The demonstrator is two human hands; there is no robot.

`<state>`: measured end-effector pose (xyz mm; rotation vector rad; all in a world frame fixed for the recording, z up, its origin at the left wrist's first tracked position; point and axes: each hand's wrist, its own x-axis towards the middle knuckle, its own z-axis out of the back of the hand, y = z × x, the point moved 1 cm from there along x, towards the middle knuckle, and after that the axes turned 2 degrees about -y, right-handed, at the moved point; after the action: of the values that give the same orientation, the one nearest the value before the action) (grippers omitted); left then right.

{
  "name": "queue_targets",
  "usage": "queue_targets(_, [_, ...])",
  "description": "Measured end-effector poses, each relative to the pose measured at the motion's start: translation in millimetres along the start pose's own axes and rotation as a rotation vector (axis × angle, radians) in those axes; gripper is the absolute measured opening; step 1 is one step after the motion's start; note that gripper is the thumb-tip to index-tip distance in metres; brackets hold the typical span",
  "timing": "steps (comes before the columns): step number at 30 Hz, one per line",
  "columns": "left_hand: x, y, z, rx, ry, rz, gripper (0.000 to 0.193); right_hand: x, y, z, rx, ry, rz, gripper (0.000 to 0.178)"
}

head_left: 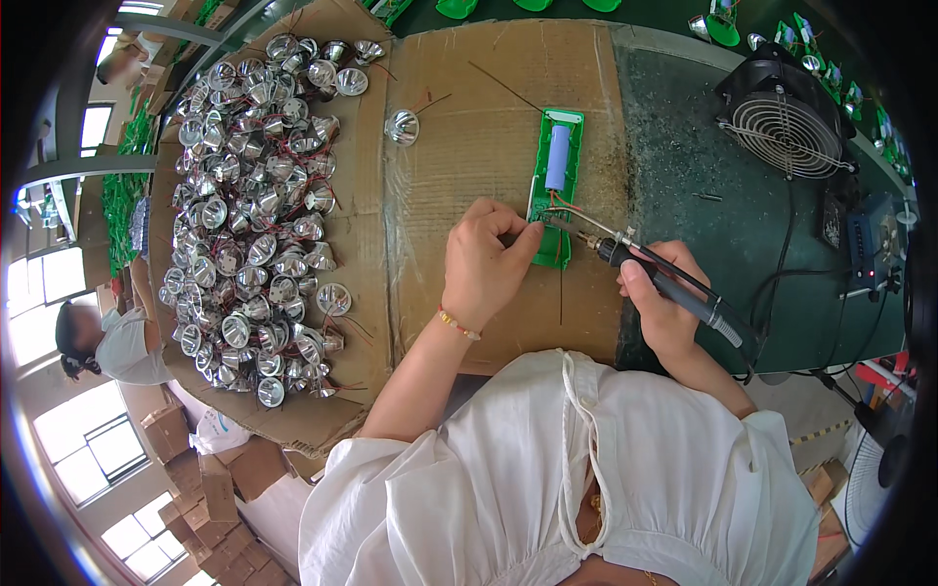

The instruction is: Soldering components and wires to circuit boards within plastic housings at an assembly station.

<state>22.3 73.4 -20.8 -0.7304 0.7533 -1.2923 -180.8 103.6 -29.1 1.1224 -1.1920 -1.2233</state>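
A green plastic housing (572, 188) lies lengthwise on the cardboard in front of me, with a purple cylindrical battery cell (558, 157) in its upper half. Thin wires run from the cell to the small parts in the lower half. My right hand (664, 298) grips a soldering iron (674, 290) with a thin metal feed tube, its tip pointing left over the housing's lower part. At the housing's left edge, my left hand (491, 256) is closed in a pinch; what sits between the fingertips is too small to make out.
Many silver reflector cups (244, 225) with red wires are heaped on the cardboard at left; a single reflector cup (402, 128) lies apart. A black fan (787, 132) and a blue control box (873, 249) stand at right, with cables (772, 293) nearby. A person (122, 342) is at far left.
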Motion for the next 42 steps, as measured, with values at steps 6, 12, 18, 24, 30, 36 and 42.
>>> queue_targets(6, [0,2,-1,0.001,-0.012,-0.032,0.014,-4,0,-2,0.148,-0.084,-0.080,0.015])
queue_targets(12, [0,2,-1,-0.006,-0.002,0.008,0.015,-6,0,9,0.187,-0.101,-0.006,0.017])
queue_targets(18, [-1,-1,-3,0.000,-0.020,0.002,0.016,-8,-3,19,0.199,-0.125,0.049,0.017])
queue_targets(24, [-1,2,-3,0.021,-0.048,-0.012,0.016,-4,-7,32,0.182,-0.187,0.053,0.015])
queue_targets(30, [-7,-12,6,-0.056,-0.038,0.004,0.012,-1,-13,46,0.158,-0.259,0.041,0.016])
queue_targets(36, [15,-15,5,0.281,0.272,0.030,0.013,5,-24,55,0.163,-0.265,-0.027,0.016])
queue_targets(42, [140,-80,-56,0.561,0.248,-0.374,0.018,3,-29,54,0.084,-0.226,-0.069,0.014])
